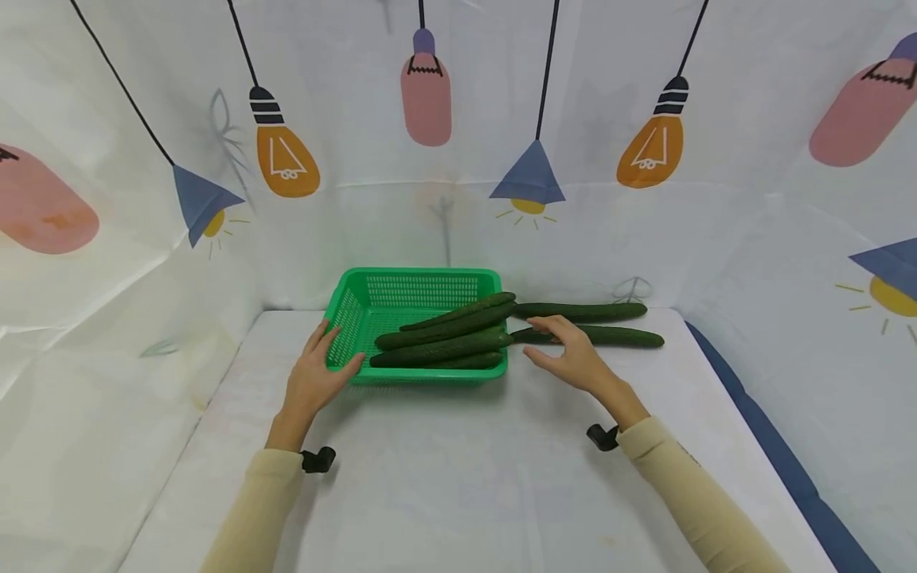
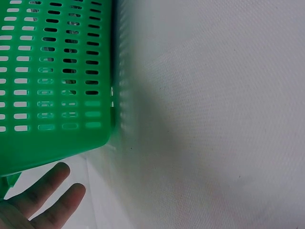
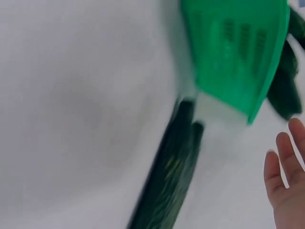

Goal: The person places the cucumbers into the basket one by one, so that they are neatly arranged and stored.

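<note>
A green plastic basket (image 1: 423,376) with slotted walls stands toward the back of the table. Several dark green cucumbers (image 1: 444,348) lie in its right half, some with ends over the right rim. Two more cucumbers lie on the table to the right, a farther one (image 1: 587,311) and a nearer one (image 1: 623,337). My left hand (image 1: 315,380) is at the basket's left front corner, thumb and fingers spread about the rim. My right hand (image 1: 573,360) hovers by the nearer loose cucumber, overlapping it in the head view, fingers loosely bent and holding nothing. In the right wrist view its fingers (image 3: 287,155) show apart from the basket.
The white-covered table (image 1: 444,477) reaches to a white fabric backdrop (image 1: 458,223) printed with hanging lamps, close behind the basket. A dark blue strip (image 1: 759,422) runs along the table's right edge. Black wrist cameras (image 1: 318,460) sit at both sleeve cuffs.
</note>
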Demonstrator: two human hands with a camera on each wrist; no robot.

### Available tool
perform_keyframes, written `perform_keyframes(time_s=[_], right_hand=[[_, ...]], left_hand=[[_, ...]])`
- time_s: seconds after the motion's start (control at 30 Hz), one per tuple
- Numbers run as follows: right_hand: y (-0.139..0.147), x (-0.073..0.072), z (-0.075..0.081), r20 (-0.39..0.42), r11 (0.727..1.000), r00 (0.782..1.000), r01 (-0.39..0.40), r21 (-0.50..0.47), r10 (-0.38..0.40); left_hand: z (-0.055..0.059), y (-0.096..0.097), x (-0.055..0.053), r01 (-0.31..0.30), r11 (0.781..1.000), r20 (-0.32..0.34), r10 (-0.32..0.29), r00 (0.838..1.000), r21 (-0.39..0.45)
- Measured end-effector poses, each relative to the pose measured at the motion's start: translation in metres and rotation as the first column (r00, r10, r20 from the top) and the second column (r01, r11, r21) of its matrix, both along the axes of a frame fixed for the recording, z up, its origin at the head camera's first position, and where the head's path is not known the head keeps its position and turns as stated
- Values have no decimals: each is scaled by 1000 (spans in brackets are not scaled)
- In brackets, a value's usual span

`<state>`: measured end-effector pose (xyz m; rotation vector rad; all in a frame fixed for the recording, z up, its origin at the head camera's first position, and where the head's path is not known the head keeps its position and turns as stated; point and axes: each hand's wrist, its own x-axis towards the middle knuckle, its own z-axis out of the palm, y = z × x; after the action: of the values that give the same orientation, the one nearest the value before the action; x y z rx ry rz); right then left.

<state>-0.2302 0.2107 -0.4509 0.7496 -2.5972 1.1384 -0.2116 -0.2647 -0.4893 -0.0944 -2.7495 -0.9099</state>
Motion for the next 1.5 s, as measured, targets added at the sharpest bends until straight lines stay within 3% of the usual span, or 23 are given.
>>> perform_keyframes(time_s=[0.2,0.37,0.5,0.6,0.7,0.87,0.97,1.03,1.2,1.5], right_hand=[[37,-13,-6,56,994,995,78,76,-82],[74,-32,-17,134,971,970,179,158,-201],[109,-41,-28,125,946,948,268,182,-293],[134,-43,-36,107,915,919,356,187,-380],[154,-43,-41,155,891,887,399,215,-435],[169,-40,-44,307,866,832,348,358,-461],[170,-38,-42,325,842,810,341,417,-489],[170,-39,-40,311,827,810,336,451,-498],[174,-43,-44,269,806,836,296,513,-478],[178,-39,-62,305,857,846,289,427,-438]], left_hand=[[-1,-2,0,-3,1000,-6,3,1000,4],[-2,-1,-1,0,1000,-8,0,1000,4],[-2,2,-1,8,1000,-12,-8,1000,8],[-3,4,-1,11,1000,-14,-11,1000,12],[-3,5,-1,8,1000,-13,-8,1000,14],[-3,5,-1,-1,1000,-12,1,1000,12],[0,5,-1,-1,1000,-14,1,1000,19],[1,5,-1,-2,1000,-15,2,1000,22],[1,2,-2,-7,1000,-22,7,1000,18],[-1,0,-1,-5,1000,-7,6,1000,20]])
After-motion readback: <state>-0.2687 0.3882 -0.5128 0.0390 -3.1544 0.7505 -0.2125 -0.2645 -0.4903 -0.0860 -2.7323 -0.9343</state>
